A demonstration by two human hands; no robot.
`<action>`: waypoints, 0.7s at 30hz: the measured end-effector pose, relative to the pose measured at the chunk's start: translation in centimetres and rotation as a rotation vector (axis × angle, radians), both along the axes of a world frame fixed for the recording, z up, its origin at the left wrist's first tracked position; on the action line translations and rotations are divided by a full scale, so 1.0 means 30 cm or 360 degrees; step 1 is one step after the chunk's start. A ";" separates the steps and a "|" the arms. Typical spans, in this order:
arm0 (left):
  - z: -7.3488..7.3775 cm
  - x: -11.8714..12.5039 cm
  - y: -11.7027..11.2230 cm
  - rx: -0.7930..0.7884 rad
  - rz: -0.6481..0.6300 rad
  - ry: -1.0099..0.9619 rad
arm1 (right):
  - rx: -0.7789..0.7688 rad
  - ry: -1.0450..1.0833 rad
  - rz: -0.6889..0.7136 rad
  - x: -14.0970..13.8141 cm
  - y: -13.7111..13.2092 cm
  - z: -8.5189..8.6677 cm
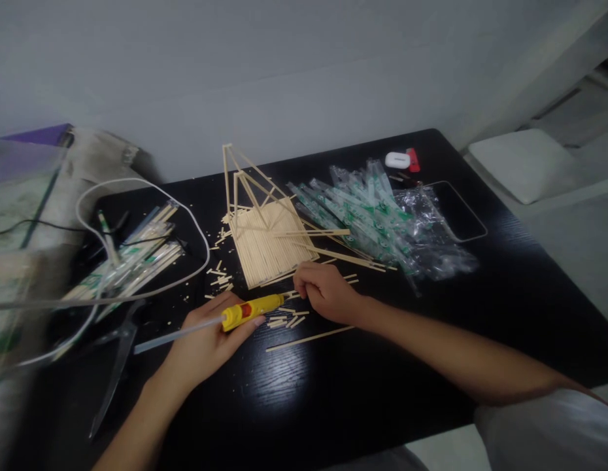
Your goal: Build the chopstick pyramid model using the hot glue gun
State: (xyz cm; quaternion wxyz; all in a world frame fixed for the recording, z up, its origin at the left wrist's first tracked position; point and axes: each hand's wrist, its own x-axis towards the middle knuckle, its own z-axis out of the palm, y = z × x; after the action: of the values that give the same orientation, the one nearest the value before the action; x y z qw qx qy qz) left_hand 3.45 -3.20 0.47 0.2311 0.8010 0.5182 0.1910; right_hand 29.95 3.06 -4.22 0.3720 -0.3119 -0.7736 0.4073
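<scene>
My left hand (210, 333) is wrapped round a yellow hot glue gun (253, 310), with a long clear glue stick (179, 335) coming out of its back end. The gun's nozzle points right, close to the fingers of my right hand (326, 291). Those fingers are curled together in a pinch at a short piece of wooden stick (291, 295), partly hidden. Just behind my hands lies a flat panel of wooden sticks (265, 255) side by side. A triangular stick frame (242, 186) rises from its back part. Cut stick pieces (287, 319) lie below the nozzle.
Green-printed plastic wrappers (363, 209) cover the table's right middle, beside a phone-like dark slab (456, 210) and a white case (397, 160). At left are wrapped chopsticks (142, 252), a looping white cable (206, 245) and a pliers-like tool (118, 353). One long stick (308, 339) lies in front.
</scene>
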 end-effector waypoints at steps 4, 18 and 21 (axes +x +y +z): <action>-0.006 0.015 0.000 -0.0003 -0.0049 -0.0053 | 0.0022 0.0002 0.0000 -0.002 0.002 -0.005; -0.011 0.001 -0.001 0.0071 -0.0026 -0.0016 | 0.0013 -0.0018 0.0009 -0.002 0.001 -0.005; -0.013 0.014 0.002 0.0069 -0.0044 -0.0023 | 0.0017 -0.0022 -0.0001 -0.002 0.000 -0.005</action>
State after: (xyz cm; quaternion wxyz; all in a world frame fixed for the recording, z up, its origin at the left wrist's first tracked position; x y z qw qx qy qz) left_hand 3.87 -3.15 0.07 0.2201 0.8115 0.5012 0.2046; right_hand 29.89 3.07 -4.36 0.3685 -0.3130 -0.7782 0.4009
